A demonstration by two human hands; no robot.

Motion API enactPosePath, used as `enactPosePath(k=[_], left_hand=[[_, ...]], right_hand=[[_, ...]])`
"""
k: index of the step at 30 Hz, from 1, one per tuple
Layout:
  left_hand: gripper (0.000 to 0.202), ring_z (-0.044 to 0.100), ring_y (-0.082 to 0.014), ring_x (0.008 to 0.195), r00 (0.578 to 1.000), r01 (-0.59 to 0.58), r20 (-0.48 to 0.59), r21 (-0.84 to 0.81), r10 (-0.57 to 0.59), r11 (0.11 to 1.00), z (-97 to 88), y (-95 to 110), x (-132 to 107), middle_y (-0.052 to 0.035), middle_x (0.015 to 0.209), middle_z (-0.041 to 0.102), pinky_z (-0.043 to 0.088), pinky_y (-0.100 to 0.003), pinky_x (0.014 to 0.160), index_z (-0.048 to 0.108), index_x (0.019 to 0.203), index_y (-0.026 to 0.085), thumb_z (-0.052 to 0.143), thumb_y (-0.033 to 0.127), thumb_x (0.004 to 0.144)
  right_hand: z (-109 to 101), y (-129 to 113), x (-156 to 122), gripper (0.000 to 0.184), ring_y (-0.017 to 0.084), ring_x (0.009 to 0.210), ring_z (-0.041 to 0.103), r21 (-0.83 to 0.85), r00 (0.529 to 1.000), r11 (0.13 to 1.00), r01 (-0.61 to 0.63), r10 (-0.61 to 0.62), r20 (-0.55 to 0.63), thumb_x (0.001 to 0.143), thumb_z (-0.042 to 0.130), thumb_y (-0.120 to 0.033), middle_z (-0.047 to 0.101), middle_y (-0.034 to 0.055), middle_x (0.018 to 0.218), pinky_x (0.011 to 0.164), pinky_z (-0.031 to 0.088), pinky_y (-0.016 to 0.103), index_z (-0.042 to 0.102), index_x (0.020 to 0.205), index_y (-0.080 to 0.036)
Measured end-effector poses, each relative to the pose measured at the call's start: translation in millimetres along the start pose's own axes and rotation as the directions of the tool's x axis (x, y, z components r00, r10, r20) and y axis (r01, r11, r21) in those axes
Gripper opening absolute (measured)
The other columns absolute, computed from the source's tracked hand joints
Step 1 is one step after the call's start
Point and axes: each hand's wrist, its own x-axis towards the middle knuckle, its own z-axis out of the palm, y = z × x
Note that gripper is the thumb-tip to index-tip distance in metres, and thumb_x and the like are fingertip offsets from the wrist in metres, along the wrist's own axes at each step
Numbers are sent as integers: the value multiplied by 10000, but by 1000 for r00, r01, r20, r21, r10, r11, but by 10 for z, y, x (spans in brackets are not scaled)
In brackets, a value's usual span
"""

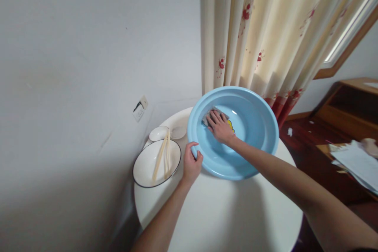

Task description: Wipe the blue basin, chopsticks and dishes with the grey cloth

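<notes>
While left hand (192,163) grips blue basin rim (230,175), right hand (221,128) spread over cloth (205,121), open room rightward

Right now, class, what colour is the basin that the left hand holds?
Light blue; the plastic basin shows best in the head view.

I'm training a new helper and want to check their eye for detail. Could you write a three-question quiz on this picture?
1. True or false: the left hand holds the rim of the blue basin.
2. Where is the grey cloth?
A) on the floor
B) under the right hand, inside the basin
C) hanging over the table edge
3. Which utensils rest in the dark-rimmed bowl?

Key: 1. True. 2. B. 3. Chopsticks.
</notes>
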Motion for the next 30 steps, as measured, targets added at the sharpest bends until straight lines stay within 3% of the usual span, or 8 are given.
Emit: enactPosePath(k=[2, 6, 9, 13, 18, 23, 27, 30], left_hand=[[317, 353, -80, 540, 1000, 1, -1, 3, -1, 1000, -1, -15, 0, 27, 828, 503, 305, -205, 518, 536, 1088, 172, 539, 97, 780], [326, 473, -111, 658, 1000, -16, -11, 12, 16, 1000, 0, -38, 1, -11, 927, 549, 393, -224, 634, 540, 1109, 172, 547, 109, 789], [336, 523, -133, 735, 1000, -17, -14, 7, 18, 1000, 4, -27, -1, -24, 959, 564, 424, -242, 700, 544, 1114, 174, 550, 110, 784], [335, 516, -130, 715, 1000, -16, -9, 18, 16, 1000, 6, 7, -3, -18, 935, 561, 430, -243, 689, 551, 1107, 174, 544, 106, 779], [346, 515, -129, 694, 999, -30, -17, 27, 31, 999, 4, -3, 4, -15, 901, 564, 442, -241, 675, 567, 1109, 168, 556, 110, 768], [364, 587, -166, 818, 999, -25, -28, 26, 26, 999, 10, -34, 9, -35, 926, 594, 488, -282, 794, 587, 1124, 167, 574, 120, 763], [383, 615, -200, 988, 998, -32, -50, -11, 31, 999, 47, -42, -18, -79, 1059, 621, 493, -327, 923, 575, 1179, 158, 572, 140, 796], [570, 525, -233, 1267, 997, -40, -73, -81, 34, 996, 72, -58, -38, -140, 1370, 517, 425, -359, 1077, 443, 1383, 164, 575, 168, 828]], right_hand=[[-3, -56, -78, 483, 316, 1468, 259, 26, 988, 990, 142, -143, 53, 989, 452, -308, 358, 155, 1562, 1187, 215, 531, 472, 1442, -142], [-8, -118, -248, 437, 275, 1415, 359, 99, 907, 913, 395, -405, 119, 935, 507, -206, 503, 144, 1453, 1186, 269, 474, 552, 1360, -119], [-17, -116, -312, 423, 274, 1384, 400, 93, 881, 889, 449, -458, 121, 930, 509, -186, 542, 145, 1411, 1173, 291, 477, 564, 1342, -106], [-29, -95, -263, 408, 287, 1387, 397, 39, 899, 905, 423, -425, 107, 950, 473, -179, 535, 138, 1427, 1159, 289, 504, 564, 1342, -110], [-50, -54, -51, 446, 301, 1408, 357, -11, 964, 967, 256, -255, 74, 982, 426, -234, 466, 140, 1494, 1151, 266, 510, 505, 1404, -113], [-91, 70, 123, 490, 298, 1407, 326, -33, 998, 998, -61, 61, -5, 991, 393, -293, 441, 148, 1507, 1158, 221, 493, 449, 1447, -123], [-111, 179, 112, 529, 323, 1377, 334, -51, 918, 918, -392, 387, -85, 979, 371, -294, 412, 188, 1512, 1135, 231, 497, 408, 1459, -74], [-107, 240, 53, 567, 353, 1338, 355, -62, 838, 837, -544, 537, -99, 965, 389, -328, 412, 219, 1494, 1107, 252, 519, 390, 1458, -47]])
